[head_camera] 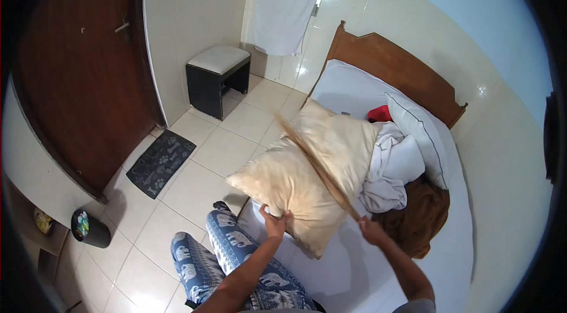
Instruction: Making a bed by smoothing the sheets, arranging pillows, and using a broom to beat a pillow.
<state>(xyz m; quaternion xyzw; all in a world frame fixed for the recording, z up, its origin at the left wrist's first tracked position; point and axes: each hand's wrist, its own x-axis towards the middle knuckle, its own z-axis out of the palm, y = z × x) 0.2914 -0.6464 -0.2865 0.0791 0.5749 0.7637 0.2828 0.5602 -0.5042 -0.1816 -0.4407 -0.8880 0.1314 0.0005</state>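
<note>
My left hand (276,225) pinches the near edge of a cream pillow (283,180), holding it tilted above the white-sheeted bed (336,268). In my right hand (372,229) is the handle end of a stick-bristle bed broom (319,169). Its long thin bristles lie across the pillow's face, and their far tips are blurred. Cream fabric (339,140) shows on the broom's other side too; I cannot tell whether it is a second pillow. Right of it lie a crumpled white cloth (385,162), a white pillow with dark piping (418,136) and a brown blanket (416,215).
A wooden headboard (390,62) stands against the tiled wall, near a red item (379,113) on the bed. A padded stool (217,62), doormat (161,162), brown door (84,82) and waste bin (91,229) are to the left. A white towel (285,7) hangs behind.
</note>
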